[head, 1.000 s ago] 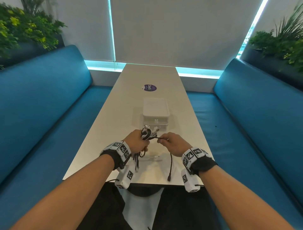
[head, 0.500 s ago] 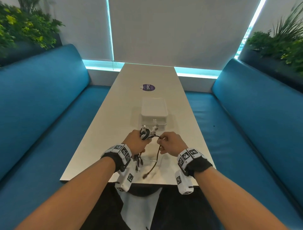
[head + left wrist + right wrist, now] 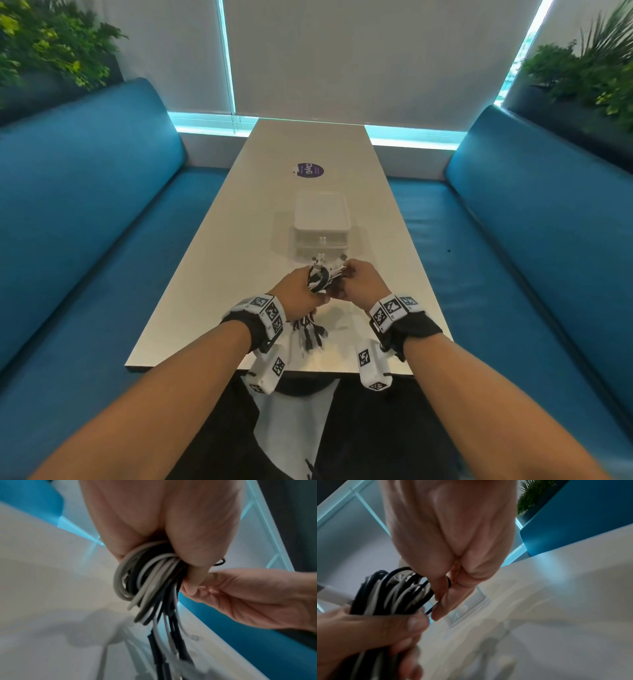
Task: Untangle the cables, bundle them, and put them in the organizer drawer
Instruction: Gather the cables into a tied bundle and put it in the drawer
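Note:
A bundle of black and white cables [image 3: 320, 279] is held above the near end of the table [image 3: 219, 260]. My left hand [image 3: 301, 296] grips the folded cables [image 3: 147, 577] in its fist; their plug ends [image 3: 310, 334] hang below it. My right hand [image 3: 359, 282] is pressed against the bundle and pinches a thin black cable [image 3: 429, 599] between thumb and fingers [image 3: 447, 601]. The looped cables [image 3: 390, 592] stand between both hands. Just beyond them sits the white organizer [image 3: 322, 219] with its drawers [image 3: 322, 248] facing me.
A round purple sticker [image 3: 309, 170] lies farther down the table. Blue benches [image 3: 85, 212] run along both sides, the right bench [image 3: 534, 222] close to the table edge. Plants stand behind both backrests.
The black cable end that hung loose from my right hand has been drawn up into the bundle. My right hand has moved left, against the left hand and the cables.

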### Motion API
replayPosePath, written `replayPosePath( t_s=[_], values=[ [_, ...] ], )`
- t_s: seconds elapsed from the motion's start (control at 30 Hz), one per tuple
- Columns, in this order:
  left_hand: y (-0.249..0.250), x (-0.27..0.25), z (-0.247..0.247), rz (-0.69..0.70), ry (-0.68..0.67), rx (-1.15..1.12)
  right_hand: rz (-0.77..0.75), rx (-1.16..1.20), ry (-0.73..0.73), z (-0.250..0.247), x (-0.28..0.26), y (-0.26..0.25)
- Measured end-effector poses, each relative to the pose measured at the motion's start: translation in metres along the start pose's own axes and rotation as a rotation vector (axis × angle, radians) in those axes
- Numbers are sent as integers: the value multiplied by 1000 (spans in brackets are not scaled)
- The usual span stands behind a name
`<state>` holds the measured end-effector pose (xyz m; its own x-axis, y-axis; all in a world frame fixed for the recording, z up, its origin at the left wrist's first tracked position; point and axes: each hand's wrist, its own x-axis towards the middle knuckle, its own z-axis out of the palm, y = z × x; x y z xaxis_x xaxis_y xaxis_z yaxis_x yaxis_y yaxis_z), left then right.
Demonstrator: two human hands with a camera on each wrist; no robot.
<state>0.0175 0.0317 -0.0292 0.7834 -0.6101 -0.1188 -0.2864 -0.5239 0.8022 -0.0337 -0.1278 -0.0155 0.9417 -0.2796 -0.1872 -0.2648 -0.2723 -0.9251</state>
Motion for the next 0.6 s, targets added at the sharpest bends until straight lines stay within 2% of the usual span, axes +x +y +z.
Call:
replayPosePath(
  t_s=[0.07, 0.2, 0.3, 0.37, 0.47, 0.6],
  values=[
    [2, 5, -7, -38, 27, 161, -10, 7, -72, -5, 1, 3],
    [13, 12, -15, 15, 4, 430, -77, -264, -204, -20, -2, 5],
    [13, 12, -16, 44, 3, 569, 38, -196, -328, -37, -1, 10],
    [9, 9, -17, 49, -36, 717, 73, -206, -358, -48, -2, 12],
    [15, 2, -10, 150, -109, 918, -5, -358, -320, -54, -3, 6],
    [33, 2, 7, 294, -233, 1074, -53, -606, -444, -27, -3, -11]
  ],
)
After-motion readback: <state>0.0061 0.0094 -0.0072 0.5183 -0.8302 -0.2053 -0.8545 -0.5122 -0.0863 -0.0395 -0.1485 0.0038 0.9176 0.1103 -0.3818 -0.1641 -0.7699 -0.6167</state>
